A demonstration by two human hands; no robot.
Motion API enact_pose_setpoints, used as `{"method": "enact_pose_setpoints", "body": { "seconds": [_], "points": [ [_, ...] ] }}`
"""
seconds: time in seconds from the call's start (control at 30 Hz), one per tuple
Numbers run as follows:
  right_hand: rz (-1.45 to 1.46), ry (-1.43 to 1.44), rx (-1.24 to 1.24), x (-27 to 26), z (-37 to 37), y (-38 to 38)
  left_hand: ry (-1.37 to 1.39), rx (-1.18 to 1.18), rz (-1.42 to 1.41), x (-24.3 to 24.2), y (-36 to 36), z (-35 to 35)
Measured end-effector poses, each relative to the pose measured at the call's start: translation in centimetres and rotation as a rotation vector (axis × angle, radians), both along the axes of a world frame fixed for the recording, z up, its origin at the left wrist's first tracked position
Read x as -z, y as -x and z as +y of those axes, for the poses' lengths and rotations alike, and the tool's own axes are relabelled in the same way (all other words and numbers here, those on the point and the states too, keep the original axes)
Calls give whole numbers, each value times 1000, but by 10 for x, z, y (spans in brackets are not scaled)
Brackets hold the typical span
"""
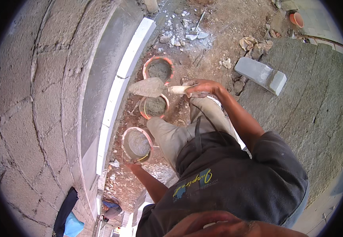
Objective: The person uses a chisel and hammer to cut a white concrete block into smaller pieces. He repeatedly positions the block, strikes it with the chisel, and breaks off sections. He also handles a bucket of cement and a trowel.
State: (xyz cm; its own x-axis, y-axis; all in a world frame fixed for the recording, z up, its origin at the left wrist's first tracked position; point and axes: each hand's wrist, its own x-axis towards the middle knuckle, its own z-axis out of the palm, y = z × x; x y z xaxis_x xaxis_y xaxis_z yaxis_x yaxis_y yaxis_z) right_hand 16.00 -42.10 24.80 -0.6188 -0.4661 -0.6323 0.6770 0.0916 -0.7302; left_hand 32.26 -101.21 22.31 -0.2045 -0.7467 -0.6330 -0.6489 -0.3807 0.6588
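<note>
My right hand grips the wooden handle of a mason's trowel. Its mortar-smeared blade hangs above the gap between two orange-rimmed buckets. The farther bucket and the middle bucket both contain grey mortar. Down at the left, my left hand holds the near edge of a third bucket, beside its yellow handle. Wetter-looking grey mix lies inside that one, and its rim tilts toward me. My left fingers are partly hidden by the bucket.
A row of white blocks runs along the rough block wall on my left. Ahead, a hammer rests among stone chips. To the right are a notched grey block, crumpled sacking and an orange bucket. Another person is behind, lower left.
</note>
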Motion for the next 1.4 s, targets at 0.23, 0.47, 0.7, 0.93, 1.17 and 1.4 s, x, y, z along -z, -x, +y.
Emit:
{"method": "enact_pose_setpoints", "body": {
  "seconds": [0.23,0.47,0.7,0.93,1.17,1.4],
  "points": [
    [-162,-311,247,-4,152,-17,-297,2,-81,81,94,145],
    [-335,-39,462,7,246,18,-457,195,-58,119,225,328],
    [-375,46,494,27,355,101,-432,411,-37,176,326,508],
    [-466,5,490,25,446,181,-257,620,-32,229,409,606],
    [-471,-107,334,89,551,288,-110,535,-97,287,415,667],
    [-312,-142,-57,245,637,404,-223,404,-133,356,417,710]
  ]
}}
